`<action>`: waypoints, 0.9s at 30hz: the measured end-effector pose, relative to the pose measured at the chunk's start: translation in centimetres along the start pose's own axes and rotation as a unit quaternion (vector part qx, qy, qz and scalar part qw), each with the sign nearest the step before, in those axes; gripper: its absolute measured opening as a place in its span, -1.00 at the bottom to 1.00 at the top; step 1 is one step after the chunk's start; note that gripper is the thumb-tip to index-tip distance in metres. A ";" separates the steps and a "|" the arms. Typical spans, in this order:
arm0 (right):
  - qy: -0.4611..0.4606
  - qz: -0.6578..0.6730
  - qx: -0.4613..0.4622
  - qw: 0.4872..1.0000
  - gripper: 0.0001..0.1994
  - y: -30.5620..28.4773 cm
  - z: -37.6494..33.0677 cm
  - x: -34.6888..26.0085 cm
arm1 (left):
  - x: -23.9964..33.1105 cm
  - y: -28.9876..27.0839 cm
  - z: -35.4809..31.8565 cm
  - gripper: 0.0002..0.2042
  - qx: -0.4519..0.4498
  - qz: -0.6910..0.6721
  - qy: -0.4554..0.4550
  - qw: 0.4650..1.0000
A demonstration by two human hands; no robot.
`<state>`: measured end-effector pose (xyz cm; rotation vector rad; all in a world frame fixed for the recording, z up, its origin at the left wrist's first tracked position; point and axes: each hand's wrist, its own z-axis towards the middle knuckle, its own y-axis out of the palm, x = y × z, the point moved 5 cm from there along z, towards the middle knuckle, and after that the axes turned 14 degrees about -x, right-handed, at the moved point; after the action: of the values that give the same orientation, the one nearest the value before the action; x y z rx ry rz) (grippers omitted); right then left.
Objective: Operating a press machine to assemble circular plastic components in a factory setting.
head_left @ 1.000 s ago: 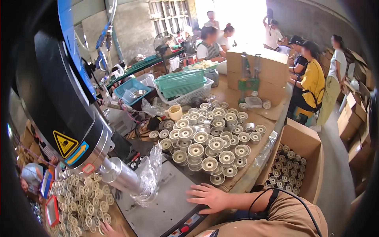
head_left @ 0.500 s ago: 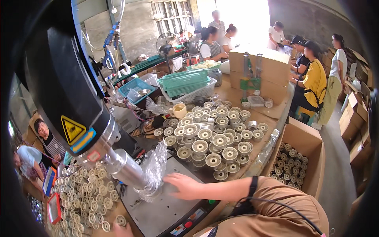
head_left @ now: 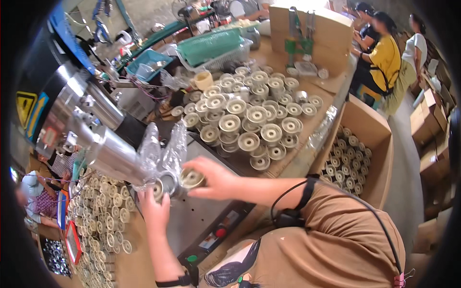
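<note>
My right hand (head_left: 211, 180) grips a round flanged metal piece (head_left: 192, 178), like a short spool with a beige hub. It is beside a dark ring-shaped holder (head_left: 169, 183) on the machine's grey base plate (head_left: 192, 221). On the other side of that holder, my left hand (head_left: 154, 207) pinches a similar flanged piece (head_left: 157, 190), partly covered by the fingers. The machine's shiny steel cylinder (head_left: 115, 152) slants in from the left, just above the left hand. Clear plastic film (head_left: 174, 150) is bunched around the spot where both hands work.
A large heap of flanged pieces (head_left: 240, 120) lies beyond the plate, and many more pieces (head_left: 103, 216) cover the table's left side. A cardboard box (head_left: 374, 126) with pieces inside stands at right. Red and green buttons (head_left: 220, 233) sit on the plate's front edge. Co-workers sit farther back.
My left hand has come up from the left pile to the holder with a flanged piece. My right hand, empty-looking before, now grips one too. The whole view has shifted.
</note>
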<state>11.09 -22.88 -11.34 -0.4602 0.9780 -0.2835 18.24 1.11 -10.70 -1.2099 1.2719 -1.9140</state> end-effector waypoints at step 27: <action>-0.013 -0.224 -0.299 0.928 -0.32 -5.3 -9.7 0.1 | 0.6 -0.7 -7.9 -0.06 -0.275 0.108 -0.001 0.955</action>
<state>2.85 -29.92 -13.42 -1.2521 0.9146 -0.3870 10.91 4.29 -11.07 -1.2561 1.9290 -1.4423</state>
